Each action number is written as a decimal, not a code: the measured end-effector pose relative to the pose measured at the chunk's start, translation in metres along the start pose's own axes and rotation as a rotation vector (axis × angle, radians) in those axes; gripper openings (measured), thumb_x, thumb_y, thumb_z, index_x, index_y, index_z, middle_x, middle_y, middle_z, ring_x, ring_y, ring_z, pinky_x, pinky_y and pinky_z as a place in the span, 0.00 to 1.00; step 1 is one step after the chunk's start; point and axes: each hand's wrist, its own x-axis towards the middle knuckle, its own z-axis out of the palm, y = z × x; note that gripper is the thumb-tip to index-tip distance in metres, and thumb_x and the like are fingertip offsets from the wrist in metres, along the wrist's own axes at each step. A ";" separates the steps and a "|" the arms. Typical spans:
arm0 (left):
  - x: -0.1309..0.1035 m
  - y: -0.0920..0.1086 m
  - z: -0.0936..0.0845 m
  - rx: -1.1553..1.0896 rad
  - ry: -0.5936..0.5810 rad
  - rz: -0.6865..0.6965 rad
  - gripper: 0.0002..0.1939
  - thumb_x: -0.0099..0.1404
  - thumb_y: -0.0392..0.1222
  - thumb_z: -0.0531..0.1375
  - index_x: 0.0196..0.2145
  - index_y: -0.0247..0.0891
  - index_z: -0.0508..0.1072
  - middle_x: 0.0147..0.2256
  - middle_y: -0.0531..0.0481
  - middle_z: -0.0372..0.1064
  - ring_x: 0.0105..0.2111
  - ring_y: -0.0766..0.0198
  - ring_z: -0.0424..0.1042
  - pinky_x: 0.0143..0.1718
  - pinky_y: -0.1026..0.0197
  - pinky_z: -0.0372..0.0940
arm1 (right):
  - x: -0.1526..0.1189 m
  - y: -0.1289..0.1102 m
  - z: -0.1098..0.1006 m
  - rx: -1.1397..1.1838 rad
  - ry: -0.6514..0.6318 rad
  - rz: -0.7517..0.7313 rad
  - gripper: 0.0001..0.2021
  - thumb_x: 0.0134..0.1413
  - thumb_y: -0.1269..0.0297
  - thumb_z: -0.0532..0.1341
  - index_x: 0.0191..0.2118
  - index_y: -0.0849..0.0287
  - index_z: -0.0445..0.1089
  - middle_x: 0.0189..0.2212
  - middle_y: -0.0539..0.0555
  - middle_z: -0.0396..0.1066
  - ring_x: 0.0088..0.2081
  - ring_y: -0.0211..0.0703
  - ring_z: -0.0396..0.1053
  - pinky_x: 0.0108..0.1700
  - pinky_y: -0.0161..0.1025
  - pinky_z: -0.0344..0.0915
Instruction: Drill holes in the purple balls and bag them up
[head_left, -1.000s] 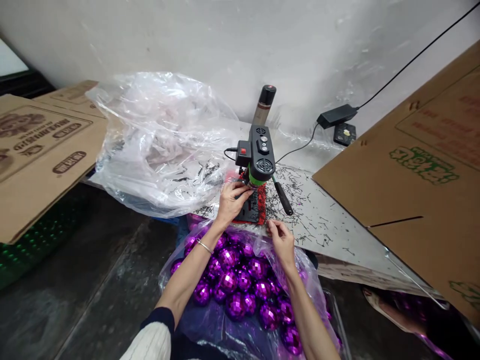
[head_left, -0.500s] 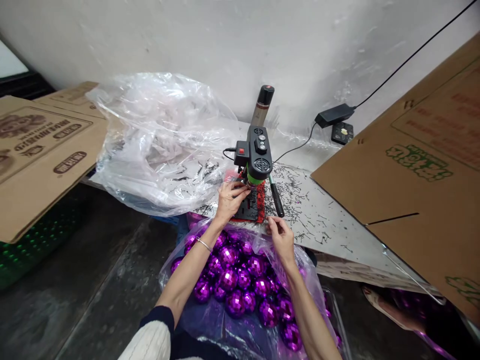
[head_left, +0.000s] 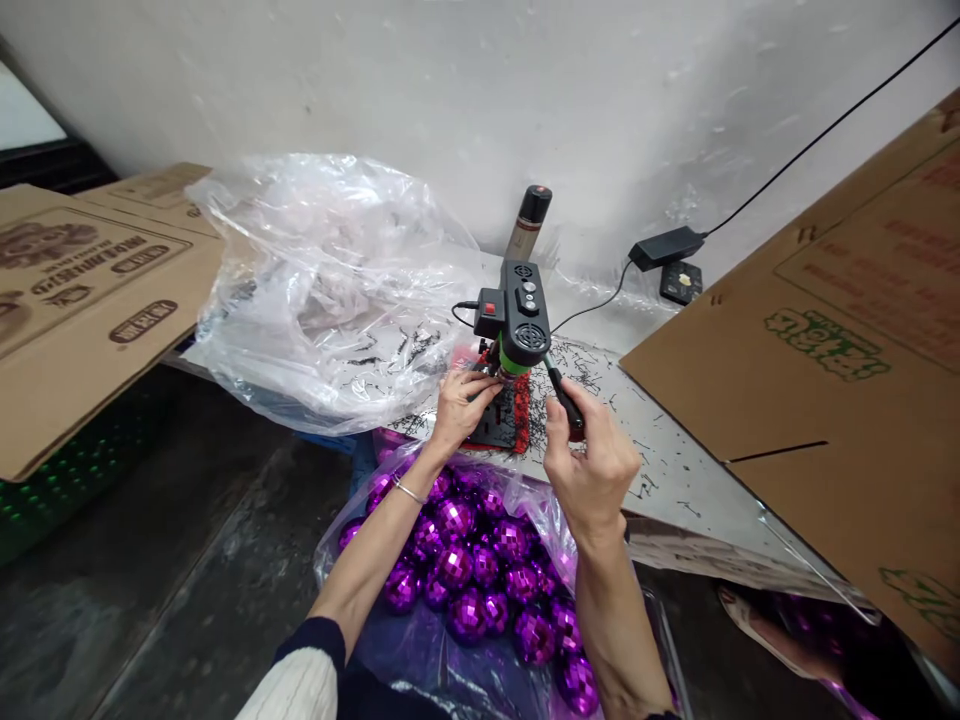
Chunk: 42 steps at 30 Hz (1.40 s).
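Note:
A small black bench drill press [head_left: 525,310] with a green ring stands on the table. My left hand [head_left: 459,408] reaches in under its head, the fingertips pinched together just below the chuck. Whatever they hold there is too small or hidden to make out. My right hand [head_left: 596,455] is closed around the black lever handle [head_left: 566,400] at the press's right side. Below my wrists, many shiny purple mirror-ball ornaments [head_left: 466,612] lie in a clear plastic bag [head_left: 420,650].
Thin black bits [head_left: 645,420] litter the grey tabletop [head_left: 697,470]. A crumpled clear bag [head_left: 315,290] lies left of the press. Cardboard boxes stand left [head_left: 90,290] and right [head_left: 825,380]. A power adapter [head_left: 666,247] with its cord sits at the wall. Another person's foot [head_left: 772,630] shows lower right.
My right hand has come up from the table's front edge and taken hold of the lever handle. The left hand stays under the press head.

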 end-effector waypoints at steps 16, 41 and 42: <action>0.004 -0.005 -0.001 -0.249 -0.034 -0.140 0.09 0.64 0.40 0.66 0.42 0.44 0.84 0.45 0.47 0.80 0.49 0.56 0.75 0.57 0.51 0.66 | 0.009 0.001 0.011 -0.034 0.071 0.007 0.12 0.69 0.63 0.56 0.51 0.57 0.73 0.42 0.57 0.80 0.40 0.43 0.79 0.44 0.40 0.76; 0.006 -0.001 -0.008 -0.367 -0.162 -0.347 0.10 0.61 0.39 0.65 0.40 0.38 0.85 0.44 0.46 0.82 0.47 0.53 0.78 0.55 0.53 0.68 | 0.008 0.006 0.015 0.018 0.117 -0.121 0.12 0.66 0.70 0.58 0.53 0.59 0.70 0.41 0.57 0.80 0.42 0.40 0.79 0.44 0.36 0.73; 0.005 -0.001 -0.008 -0.385 -0.156 -0.315 0.11 0.61 0.40 0.66 0.41 0.39 0.84 0.45 0.45 0.81 0.48 0.53 0.78 0.56 0.53 0.67 | 0.008 0.006 0.015 0.020 0.117 -0.123 0.12 0.66 0.70 0.58 0.53 0.59 0.70 0.41 0.57 0.80 0.42 0.40 0.79 0.45 0.36 0.73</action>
